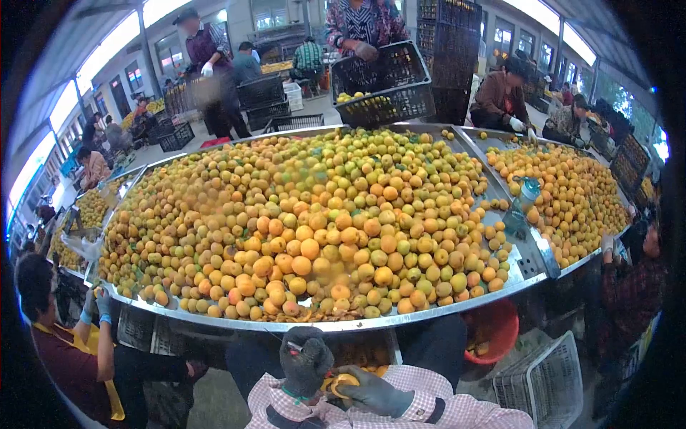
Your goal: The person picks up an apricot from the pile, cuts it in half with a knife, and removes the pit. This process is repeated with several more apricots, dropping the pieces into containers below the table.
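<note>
My right hand (379, 393), in a grey glove, pinches a cut-open apricot (344, 386) low in front of my body. Close by on the left, my left hand (307, 361) is curled in a dark glove. A small red and pale thing shows at its fingers, too small to name. Below the tray's edge, more orange fruit pieces (357, 354) lie between my knees, partly hidden by my hands. Ahead, a broad heap of apricots (307, 222), yellow to orange with some greenish ones, fills the metal-rimmed tray (357, 324).
At the right stand a red tub (493, 329) and a pale plastic crate (547, 382). A bluish bottle (529, 191) stands by the divider. Across the tray, a person holds a black crate (382, 82). A co-worker in blue gloves (104, 306) sits at left; others work around.
</note>
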Demonstrator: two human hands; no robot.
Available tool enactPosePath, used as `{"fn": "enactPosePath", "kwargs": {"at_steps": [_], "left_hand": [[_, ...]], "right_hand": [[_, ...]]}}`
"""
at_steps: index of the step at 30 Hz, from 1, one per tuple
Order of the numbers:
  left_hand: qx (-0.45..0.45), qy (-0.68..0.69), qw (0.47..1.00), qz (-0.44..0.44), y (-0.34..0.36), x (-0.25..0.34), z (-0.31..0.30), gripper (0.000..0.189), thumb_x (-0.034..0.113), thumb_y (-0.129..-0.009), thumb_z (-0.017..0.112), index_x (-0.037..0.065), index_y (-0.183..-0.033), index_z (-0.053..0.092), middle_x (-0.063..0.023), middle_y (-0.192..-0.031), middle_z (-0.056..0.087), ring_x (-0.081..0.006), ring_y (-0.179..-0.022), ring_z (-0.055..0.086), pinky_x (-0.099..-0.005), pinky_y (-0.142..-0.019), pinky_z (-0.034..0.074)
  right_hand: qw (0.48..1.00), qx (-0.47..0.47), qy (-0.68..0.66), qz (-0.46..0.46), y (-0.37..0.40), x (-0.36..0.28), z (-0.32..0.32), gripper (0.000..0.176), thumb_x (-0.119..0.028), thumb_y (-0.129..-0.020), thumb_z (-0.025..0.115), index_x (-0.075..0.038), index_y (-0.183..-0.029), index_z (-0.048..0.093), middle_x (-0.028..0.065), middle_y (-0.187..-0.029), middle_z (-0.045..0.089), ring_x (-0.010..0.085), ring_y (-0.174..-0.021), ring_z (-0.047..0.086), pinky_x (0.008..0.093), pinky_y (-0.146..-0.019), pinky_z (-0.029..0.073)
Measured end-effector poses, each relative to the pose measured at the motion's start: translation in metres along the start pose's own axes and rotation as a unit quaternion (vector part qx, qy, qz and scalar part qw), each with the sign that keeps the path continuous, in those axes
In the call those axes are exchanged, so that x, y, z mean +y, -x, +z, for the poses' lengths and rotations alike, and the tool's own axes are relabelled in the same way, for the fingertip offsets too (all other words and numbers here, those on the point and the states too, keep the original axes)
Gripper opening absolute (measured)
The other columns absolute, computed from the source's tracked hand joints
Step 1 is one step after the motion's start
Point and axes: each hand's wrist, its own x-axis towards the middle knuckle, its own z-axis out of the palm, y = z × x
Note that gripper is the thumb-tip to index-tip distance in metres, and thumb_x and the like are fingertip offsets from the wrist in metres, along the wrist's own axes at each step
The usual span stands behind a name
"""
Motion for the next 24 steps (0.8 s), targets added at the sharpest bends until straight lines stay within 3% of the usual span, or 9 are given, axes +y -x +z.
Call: {"fn": "enactPosePath", "kwargs": {"at_steps": [1, 3, 4, 6, 9, 13, 14, 19, 24], "left_hand": [[-0.016, 0.011, 1.000, -0.007, -0.002, 0.003, -0.001, 0.016, 0.010, -0.084, 0.062, 0.003, -0.096, 0.053, -0.0043, -0.061, 0.050, -0.0118, -0.041, 0.041, -0.0257, -0.036, 0.035], [0.000, 0.007, 1.000, 0.012, -0.004, 0.011, 0.001, 0.016, 0.010, -0.084, 0.063, 0.004, -0.095, 0.053, -0.0045, -0.062, 0.051, -0.0117, -0.041, 0.042, -0.0263, -0.036, 0.036], [0.019, 0.002, 1.000, 0.022, -0.003, 0.014, 0.001, 0.016, 0.010, -0.084, 0.063, 0.004, -0.095, 0.053, -0.0047, -0.063, 0.051, -0.0117, -0.041, 0.042, -0.0270, -0.036, 0.036], [-0.014, -0.021, 0.998, 0.051, -0.006, 0.013, -0.010, 0.016, 0.010, -0.084, 0.063, 0.004, -0.096, 0.053, -0.0045, -0.063, 0.050, -0.0118, -0.042, 0.044, -0.0272, -0.036, 0.037], [-0.023, -0.011, 0.991, 0.131, -0.005, 0.037, 0.002, 0.017, 0.013, -0.086, 0.062, 0.006, -0.097, 0.051, -0.0041, -0.061, 0.047, -0.0124, -0.037, 0.041, -0.0267, -0.034, 0.034], [-0.070, 0.070, 0.987, 0.127, -0.009, 0.053, 0.004, 0.022, 0.018, -0.086, 0.063, 0.007, -0.103, 0.054, -0.0021, -0.056, 0.044, -0.0117, -0.036, 0.039, -0.0264, -0.033, 0.031], [-0.099, 0.064, 0.984, 0.136, -0.012, 0.050, 0.002, 0.009, 0.018, -0.093, 0.049, 0.013, -0.101, 0.050, 0.0016, -0.058, 0.042, -0.0082, -0.036, 0.034, -0.0243, -0.032, 0.032], [-0.105, 0.088, 0.985, 0.105, -0.012, 0.037, 0.004, 0.014, 0.017, -0.089, 0.055, 0.010, -0.101, 0.051, 0.0006, -0.057, 0.036, -0.0086, -0.039, 0.029, -0.0242, -0.035, 0.029], [-0.022, 0.112, 0.993, -0.002, 0.003, 0.011, -0.004, 0.017, 0.018, -0.089, 0.058, 0.008, -0.097, 0.046, -0.0020, -0.066, 0.047, -0.0085, -0.045, 0.040, -0.0237, -0.038, 0.033]], "right_hand": [[0.996, -0.041, 0.074, 0.003, -0.003, -0.006, -0.009, 0.044, -0.030, -0.089, 0.057, -0.007, -0.125, 0.045, 0.0054, -0.098, 0.055, 0.0096, -0.078, 0.055, 0.0218, -0.068, 0.048], [0.922, 0.069, 0.291, -0.245, -0.017, -0.029, -0.028, 0.038, -0.030, -0.089, 0.056, -0.006, -0.119, 0.049, 0.0051, -0.092, 0.056, 0.0105, -0.074, 0.055, 0.0234, -0.065, 0.047], [0.973, -0.062, 0.175, -0.135, -0.033, -0.063, -0.050, 0.034, -0.030, -0.089, 0.056, -0.005, -0.112, 0.052, 0.0047, -0.084, 0.055, 0.0115, -0.068, 0.053, 0.0250, -0.061, 0.046], [0.937, 0.161, 0.194, -0.242, -0.006, -0.150, -0.022, 0.033, -0.029, -0.090, 0.054, -0.004, -0.110, 0.051, 0.0029, -0.081, 0.053, 0.0107, -0.062, 0.049, 0.0247, -0.058, 0.044], [0.918, 0.048, 0.044, -0.391, 0.011, -0.200, -0.011, 0.039, -0.017, -0.089, 0.057, -0.007, -0.124, 0.042, 0.0049, -0.100, 0.057, 0.0081, -0.070, 0.054, 0.0185, -0.057, 0.044], [0.973, -0.021, 0.046, -0.227, 0.006, -0.144, -0.013, 0.047, -0.023, -0.089, 0.059, -0.007, -0.129, 0.039, 0.0026, -0.105, 0.055, 0.0089, -0.077, 0.053, 0.0216, -0.068, 0.045], [0.986, -0.036, 0.018, -0.160, 0.005, -0.123, -0.015, 0.050, -0.027, -0.089, 0.059, -0.006, -0.130, 0.039, 0.0023, -0.104, 0.055, 0.0087, -0.076, 0.053, 0.0206, -0.066, 0.045], [0.998, -0.061, 0.002, -0.032, 0.014, -0.033, -0.011, 0.050, -0.031, -0.090, 0.057, -0.007, -0.129, 0.037, 0.0055, -0.100, 0.055, 0.0088, -0.069, 0.052, 0.0211, -0.059, 0.044], [0.999, -0.018, -0.005, -0.027, 0.022, -0.013, 0.005, 0.045, -0.027, -0.093, 0.052, -0.007, -0.128, 0.033, 0.0074, -0.093, 0.055, 0.0115, -0.073, 0.055, 0.0240, -0.062, 0.046]]}}
